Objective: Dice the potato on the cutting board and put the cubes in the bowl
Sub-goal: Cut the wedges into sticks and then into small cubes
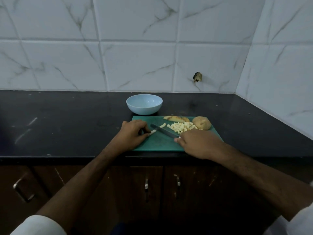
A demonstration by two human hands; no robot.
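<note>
Green board: left hand pinches potato strip; right hand grips knife.

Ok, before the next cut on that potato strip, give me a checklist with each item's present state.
1. Strip pinned by left hand: ok.
2. Knife held by right hand: ok.
3. Left fingertips away from the blade: cannot tell, they sit close.
4. Board flat on the counter: ok.
5. Bowl in reach behind the board, empty: ok.
6. Cubes piled away from the cutting spot: ok.
</note>
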